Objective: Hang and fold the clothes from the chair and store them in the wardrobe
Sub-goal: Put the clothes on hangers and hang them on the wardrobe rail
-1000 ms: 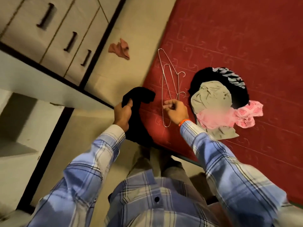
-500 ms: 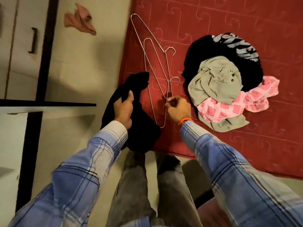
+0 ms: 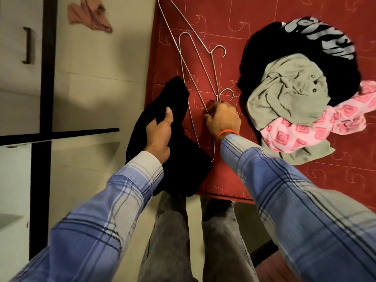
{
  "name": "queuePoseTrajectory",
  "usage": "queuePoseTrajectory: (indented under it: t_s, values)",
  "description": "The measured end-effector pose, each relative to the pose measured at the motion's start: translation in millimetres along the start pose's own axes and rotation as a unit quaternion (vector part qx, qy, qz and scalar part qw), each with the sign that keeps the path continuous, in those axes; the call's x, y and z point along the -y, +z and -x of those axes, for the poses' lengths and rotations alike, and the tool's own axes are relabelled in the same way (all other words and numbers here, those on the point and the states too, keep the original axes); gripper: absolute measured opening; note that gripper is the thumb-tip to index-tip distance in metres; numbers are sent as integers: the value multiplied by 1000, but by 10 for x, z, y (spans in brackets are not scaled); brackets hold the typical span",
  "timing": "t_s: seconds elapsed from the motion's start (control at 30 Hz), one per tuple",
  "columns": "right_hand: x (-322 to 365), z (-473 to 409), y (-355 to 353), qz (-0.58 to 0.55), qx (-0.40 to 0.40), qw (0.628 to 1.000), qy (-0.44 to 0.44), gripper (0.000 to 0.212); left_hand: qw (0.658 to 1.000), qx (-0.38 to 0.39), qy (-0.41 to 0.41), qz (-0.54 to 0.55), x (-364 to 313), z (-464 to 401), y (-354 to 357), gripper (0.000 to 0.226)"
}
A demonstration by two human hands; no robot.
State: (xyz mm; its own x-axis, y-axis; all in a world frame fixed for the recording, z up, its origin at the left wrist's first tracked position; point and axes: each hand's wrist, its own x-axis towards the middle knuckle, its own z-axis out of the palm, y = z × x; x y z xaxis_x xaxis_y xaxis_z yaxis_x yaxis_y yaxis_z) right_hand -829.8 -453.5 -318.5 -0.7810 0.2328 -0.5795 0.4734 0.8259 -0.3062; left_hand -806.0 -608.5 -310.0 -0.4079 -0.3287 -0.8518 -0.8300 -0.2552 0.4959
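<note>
Now left hand (image 3: 159,137) grips black garment (image 3: 175,143); right hand (image 3: 221,119) pinches wire hanger (image 3: 200,74) on red mattress (image 3: 264,9).

So we've got a black garment (image 3: 173,143) bunched up and draped over the bed's (image 3: 264,180) front-left corner, part of it hanging off the edge. Next to it, two thin wire hangers (image 3: 195,64) lie flat and overlapping along the left edge, hooks pointing right; the far one reaches up out of view. Further right is the pile (image 3: 301,94): a black tee with grey print at the bottom, a crumpled olive shirt on top, and a pink patterned piece poking out at the near and right sides.
</note>
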Motion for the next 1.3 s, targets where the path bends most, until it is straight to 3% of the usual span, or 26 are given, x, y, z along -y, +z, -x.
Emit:
queuePoseTrajectory:
  t_s: [0.2,0.37,0.63,0.8,1.0,1.1,1.17,1.23,1.3]
  values:
    - [-148,493,26,-41,-10,998,44,15,1000,0,-10,2,1,7,0,66]
    - [-470,792,201,75,112,990,31,28,1000,2,-9,14,35,50,9,57]
    - [-357,504,121,-84,-99,988,84,27,1000,3,-5,7,33,35,28,57]
    - [-263,93,107,-71,-76,992,74,38,1000,0,-6,9,60,-12,25,58]
    - [-265,22,91,-146,-78,983,80,9,1000,6,-7,9,78,-53,11,58]
    - [-344,129,180,-249,-116,959,75,14,1000,8,-15,8,82,-57,-1,60]
    - [-377,213,211,-320,-92,938,97,12,1000,10,-15,11,81,-46,-4,57]
    - [-366,265,238,-440,-36,890,114,15,1000,10,-11,15,86,-42,-2,55]
    - [-299,291,228,-538,15,833,129,31,1000,8,-9,18,90,-38,1,56]
